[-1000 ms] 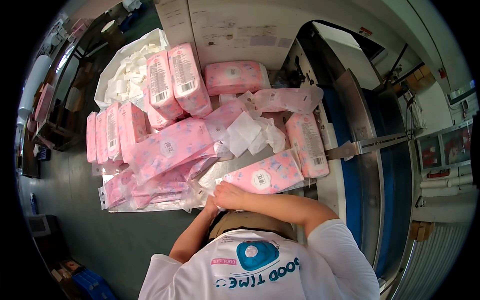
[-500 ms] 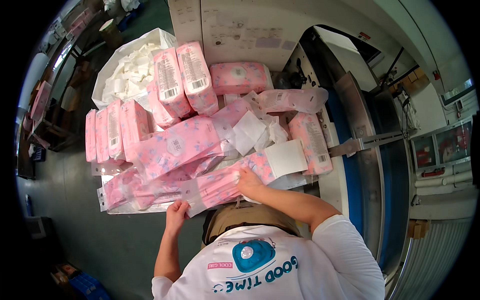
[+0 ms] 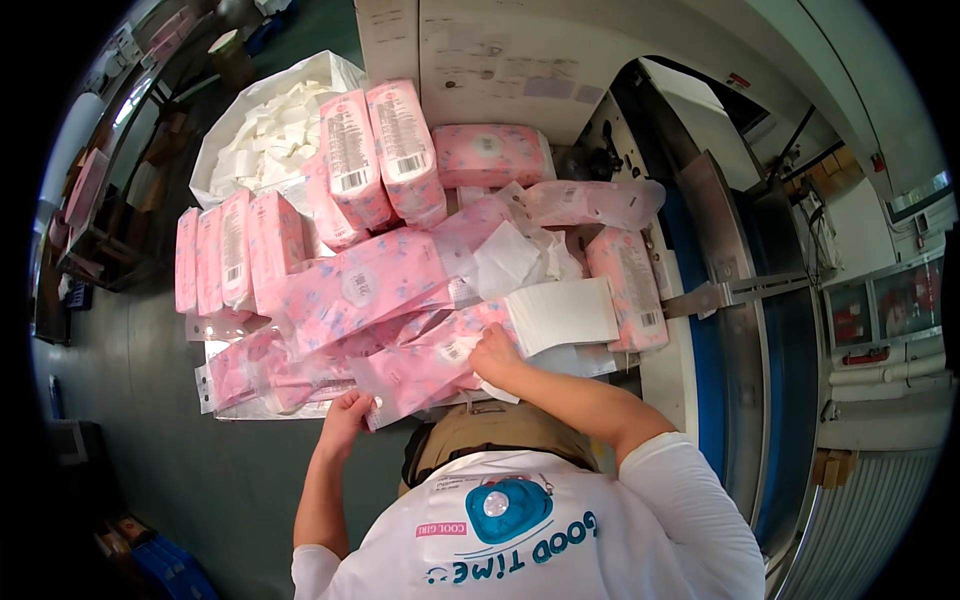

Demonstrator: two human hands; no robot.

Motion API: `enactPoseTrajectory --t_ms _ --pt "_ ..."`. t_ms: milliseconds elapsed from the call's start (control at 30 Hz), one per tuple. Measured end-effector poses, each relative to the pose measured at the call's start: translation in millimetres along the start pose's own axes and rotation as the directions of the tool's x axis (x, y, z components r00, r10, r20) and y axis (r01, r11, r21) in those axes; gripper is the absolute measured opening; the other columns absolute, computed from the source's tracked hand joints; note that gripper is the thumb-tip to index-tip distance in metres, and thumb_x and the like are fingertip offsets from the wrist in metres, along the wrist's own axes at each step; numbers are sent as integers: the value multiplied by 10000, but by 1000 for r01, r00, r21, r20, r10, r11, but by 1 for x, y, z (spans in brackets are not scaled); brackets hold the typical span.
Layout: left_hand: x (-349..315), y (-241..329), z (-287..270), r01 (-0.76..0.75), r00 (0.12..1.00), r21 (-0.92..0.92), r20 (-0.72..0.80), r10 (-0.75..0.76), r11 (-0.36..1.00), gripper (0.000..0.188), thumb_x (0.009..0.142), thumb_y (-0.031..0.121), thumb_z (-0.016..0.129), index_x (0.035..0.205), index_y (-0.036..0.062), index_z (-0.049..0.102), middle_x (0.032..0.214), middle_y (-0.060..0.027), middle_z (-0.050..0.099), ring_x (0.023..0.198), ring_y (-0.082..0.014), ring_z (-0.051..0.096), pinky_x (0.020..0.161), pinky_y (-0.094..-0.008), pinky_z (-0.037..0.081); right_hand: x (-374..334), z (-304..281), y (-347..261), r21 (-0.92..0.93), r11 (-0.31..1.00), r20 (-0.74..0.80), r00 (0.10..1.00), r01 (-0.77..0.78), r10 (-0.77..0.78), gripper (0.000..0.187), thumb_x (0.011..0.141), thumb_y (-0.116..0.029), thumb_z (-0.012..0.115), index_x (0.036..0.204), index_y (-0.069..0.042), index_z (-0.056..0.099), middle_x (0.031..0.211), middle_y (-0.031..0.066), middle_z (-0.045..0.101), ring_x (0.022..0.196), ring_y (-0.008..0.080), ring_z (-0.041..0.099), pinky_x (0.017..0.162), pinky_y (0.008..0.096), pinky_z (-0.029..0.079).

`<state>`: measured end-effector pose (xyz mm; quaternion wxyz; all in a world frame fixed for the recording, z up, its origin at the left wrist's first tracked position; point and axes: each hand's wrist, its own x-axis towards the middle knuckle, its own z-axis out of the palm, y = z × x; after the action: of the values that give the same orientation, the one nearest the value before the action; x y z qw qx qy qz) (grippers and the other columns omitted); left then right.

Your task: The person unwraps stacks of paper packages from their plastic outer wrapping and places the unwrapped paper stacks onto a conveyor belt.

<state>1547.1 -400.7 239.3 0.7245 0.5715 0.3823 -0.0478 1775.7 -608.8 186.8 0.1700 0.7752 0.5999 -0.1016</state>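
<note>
A pink patterned plastic bag [image 3: 405,372] lies across the near side of the table. My left hand [image 3: 348,412] is closed, pinching the bag's clear left end by the table's front edge. Farther right, my right hand [image 3: 494,356] is closed on the bag's film beside its right end. Out of that end sticks a white stack of tissues [image 3: 565,315], flat, its left part hidden in the bag. Just beyond it lies another filled pink pack [image 3: 360,285], with loose white tissue [image 3: 505,255] at its right.
Several full pink packs [image 3: 350,165] stand at the back and left. A white bin of tissue scraps [image 3: 215,150] stands at the far left. More pink packs [image 3: 628,285] lie at the right, near a machine with a metal arm [image 3: 735,293].
The bag has slid left along the tissue stack, so more of the white stack shows. My right hand has shifted slightly away from me, and both hands keep their hold.
</note>
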Motion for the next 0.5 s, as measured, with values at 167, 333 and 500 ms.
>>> enactPoseTrajectory --t_ms 167,333,500 --pt "-22 -2 -25 -12 990 -23 -142 8 1000 225 888 232 542 717 89 580 615 19 546 503 -74 494 464 -212 395 5 -10 27 168 971 155 977 -170 144 140 753 -146 555 738 -158 693 754 42 676 812 192 622 784 415 349" --pt "-25 5 -35 -4 982 -39 -191 -3 999 227 878 236 544 715 81 575 605 17 542 482 -74 486 464 -224 401 7 3 19 245 963 118 990 -109 82 141 748 -129 551 737 -155 690 773 56 677 817 200 630 801 421 351" --pt "-15 -19 -29 65 986 -82 -148 -77 994 231 893 237 532 733 75 575 609 13 541 491 -74 478 467 -236 399 8 -15 25 183 981 169 985 -61 30 147 747 -110 548 740 -150 689 774 58 675 812 207 629 805 414 353"
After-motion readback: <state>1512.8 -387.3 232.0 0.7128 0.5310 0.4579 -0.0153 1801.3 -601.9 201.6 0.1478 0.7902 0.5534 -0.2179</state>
